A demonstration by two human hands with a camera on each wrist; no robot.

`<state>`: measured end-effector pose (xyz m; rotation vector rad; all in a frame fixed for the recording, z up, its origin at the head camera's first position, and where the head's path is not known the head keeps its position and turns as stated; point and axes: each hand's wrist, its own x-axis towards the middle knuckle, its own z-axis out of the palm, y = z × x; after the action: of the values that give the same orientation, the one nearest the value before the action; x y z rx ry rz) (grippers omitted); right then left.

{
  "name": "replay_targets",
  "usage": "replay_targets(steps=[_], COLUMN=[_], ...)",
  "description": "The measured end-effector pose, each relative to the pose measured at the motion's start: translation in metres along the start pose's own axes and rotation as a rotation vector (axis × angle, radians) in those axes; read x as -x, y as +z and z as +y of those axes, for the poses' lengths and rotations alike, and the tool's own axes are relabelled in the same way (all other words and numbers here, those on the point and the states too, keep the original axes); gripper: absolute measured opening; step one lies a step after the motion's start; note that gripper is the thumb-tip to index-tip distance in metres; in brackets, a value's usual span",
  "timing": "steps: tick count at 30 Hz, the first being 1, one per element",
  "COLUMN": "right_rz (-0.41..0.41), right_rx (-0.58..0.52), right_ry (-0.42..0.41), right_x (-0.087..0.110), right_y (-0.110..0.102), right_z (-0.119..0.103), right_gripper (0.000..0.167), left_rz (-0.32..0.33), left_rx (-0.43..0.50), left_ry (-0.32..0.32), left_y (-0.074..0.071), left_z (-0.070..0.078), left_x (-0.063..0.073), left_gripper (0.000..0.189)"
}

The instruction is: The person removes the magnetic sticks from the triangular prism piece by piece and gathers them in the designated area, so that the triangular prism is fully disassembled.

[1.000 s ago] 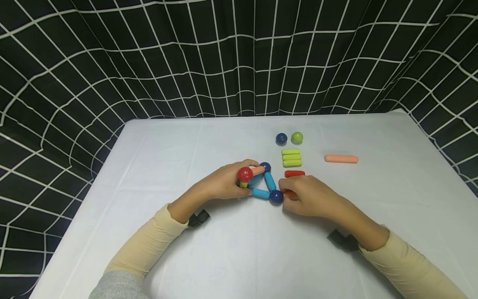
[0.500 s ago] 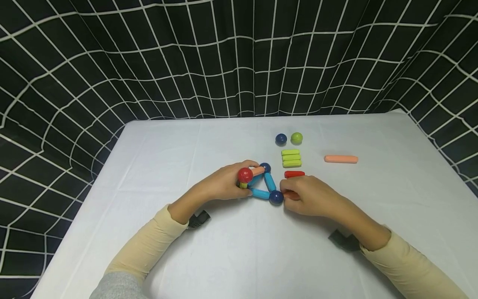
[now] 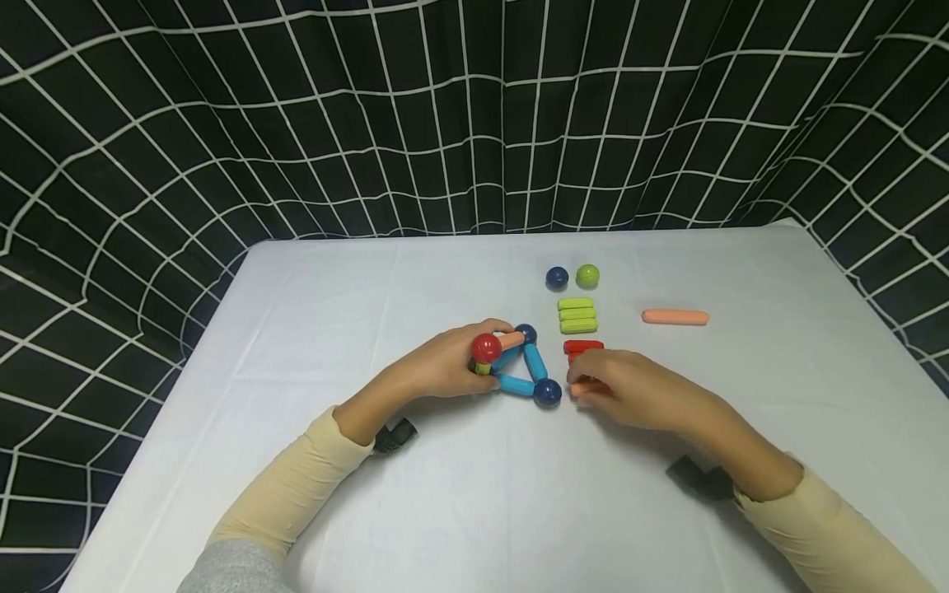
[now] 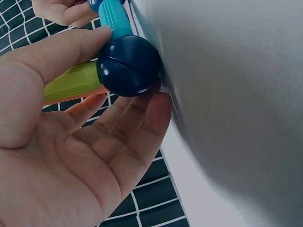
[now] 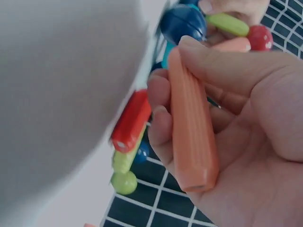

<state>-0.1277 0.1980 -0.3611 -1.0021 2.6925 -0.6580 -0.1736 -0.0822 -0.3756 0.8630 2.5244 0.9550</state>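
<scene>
My left hand [image 3: 454, 361] holds the left corner of a triangle built from light blue rods [image 3: 535, 362] and dark blue balls [image 3: 548, 393]. Its thumb and fingers are round the corner's dark blue ball [image 4: 129, 66]. From that ball rises a yellow-green rod [image 4: 71, 84]; at its top is a red ball [image 3: 486, 347]. An orange rod [image 3: 511, 339] runs from the red ball toward the far dark blue ball [image 3: 525, 333]. My right hand [image 3: 630, 391] pinches another orange rod [image 5: 191, 127] between thumb and fingers, just right of the triangle's near ball.
Red rods [image 3: 583, 347] lie just beyond my right hand. Behind them are three yellow-green rods [image 3: 577, 315], then a loose dark blue ball [image 3: 557, 278] and a green ball [image 3: 588, 276]. One orange rod [image 3: 675, 317] lies farther right on the white table [image 3: 356, 280].
My right hand has drawn a little to the right with the orange rod, away from the near dark blue ball. More of the red rods shows. My left hand stays put.
</scene>
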Motion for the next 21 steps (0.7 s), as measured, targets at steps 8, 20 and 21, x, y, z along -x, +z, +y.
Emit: replay_targets(steps=[8, 20, 21], right_rz=[-0.024, 0.109, 0.115], right_rx=[0.02, 0.088, 0.094], right_ry=[0.058, 0.123, 0.127], right_x=[0.008, 0.016, 0.017], right_y=[-0.014, -0.037, -0.038], right_z=[0.01, 0.034, 0.036], right_gripper=[0.024, 0.024, 0.023], left_rz=[-0.001, -0.002, -0.001], left_rx=[0.003, 0.001, 0.0], left_ry=[0.003, -0.008, -0.008], left_y=[0.0, 0.001, 0.001], left_z=[-0.001, -0.001, -0.001], left_x=[0.0, -0.001, -0.001], left_gripper=[0.074, 0.075, 0.075])
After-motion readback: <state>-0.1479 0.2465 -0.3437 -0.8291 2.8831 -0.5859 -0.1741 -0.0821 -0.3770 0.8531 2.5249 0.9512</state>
